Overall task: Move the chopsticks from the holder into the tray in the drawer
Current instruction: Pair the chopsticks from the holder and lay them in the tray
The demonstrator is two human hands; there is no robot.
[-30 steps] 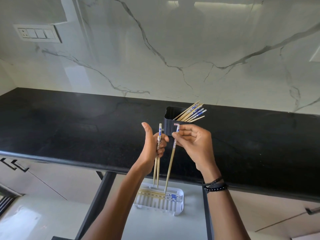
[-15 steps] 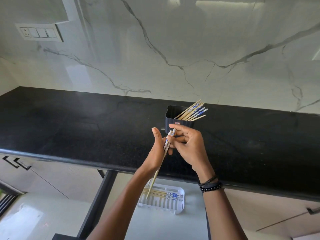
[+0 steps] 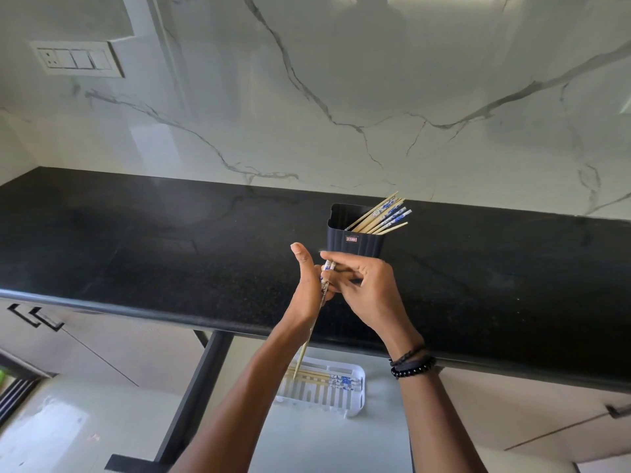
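Note:
A black ribbed holder (image 3: pixel 355 238) stands on the black counter with several blue-patterned wooden chopsticks (image 3: pixel 382 215) leaning out to its right. Just in front of it, my left hand (image 3: pixel 307 288) and my right hand (image 3: pixel 365 288) meet around a small bundle of chopsticks (image 3: pixel 312 327). The bundle points down and to the left, its tips above the white slotted tray (image 3: pixel 356 394) in the open drawer. The tray holds a few chopsticks (image 3: pixel 327 378) lying flat. My left thumb points up; my right fingers pinch the patterned ends.
The black counter (image 3: pixel 136 254) runs the full width under a white marble wall with a switch plate (image 3: pixel 76 59). The drawer's dark frame (image 3: pixel 191 401) is at the left. Cabinet handles (image 3: pixel 36 317) are at far left and a handle (image 3: pixel 618 411) at far right.
The single chopstick in my right hand has been joined with the ones in my left hand. Both hands now close together on one bundle, which tilts down toward the tray.

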